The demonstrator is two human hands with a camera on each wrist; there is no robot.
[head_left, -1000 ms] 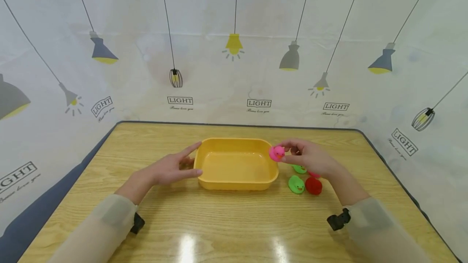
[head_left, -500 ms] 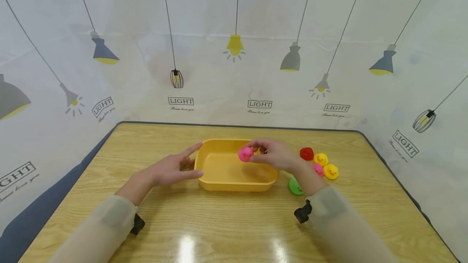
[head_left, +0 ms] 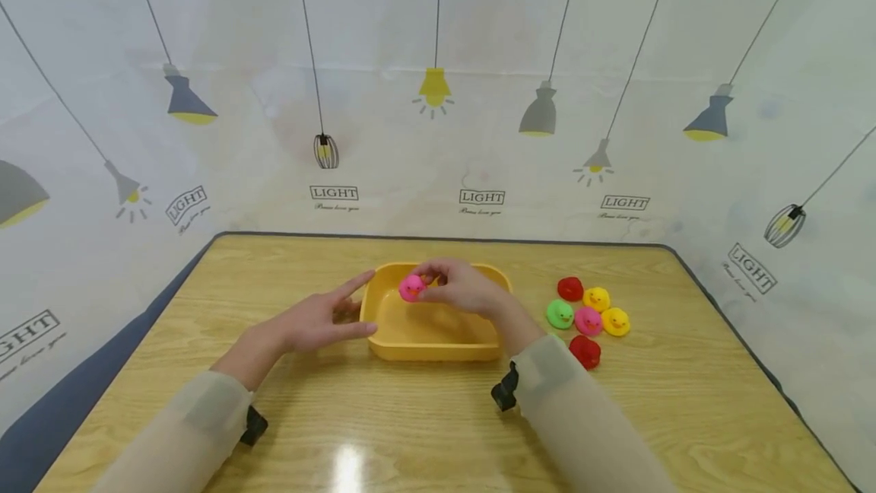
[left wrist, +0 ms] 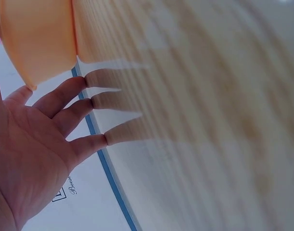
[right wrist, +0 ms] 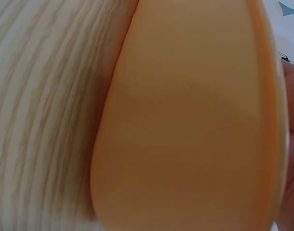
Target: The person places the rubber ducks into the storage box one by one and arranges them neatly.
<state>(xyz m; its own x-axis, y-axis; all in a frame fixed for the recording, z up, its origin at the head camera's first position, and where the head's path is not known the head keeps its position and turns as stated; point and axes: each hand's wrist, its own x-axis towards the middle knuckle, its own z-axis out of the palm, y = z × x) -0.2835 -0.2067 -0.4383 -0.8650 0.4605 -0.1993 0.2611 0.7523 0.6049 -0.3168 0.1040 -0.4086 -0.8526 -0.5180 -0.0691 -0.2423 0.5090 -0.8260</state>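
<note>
While loose ducks cluster right of centre (the right sleeve partly hides a green duck), the right hand pinches a pink duck over the yellow tub, mid-frame, and the left hand, fingers spread, touches the tub's left end.

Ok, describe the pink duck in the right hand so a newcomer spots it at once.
Find the yellow tray on the wooden table. Over it, the right hand pinches a small pink duck. The other pink duck sits on the table, right of the tray; only this one is held.
</note>
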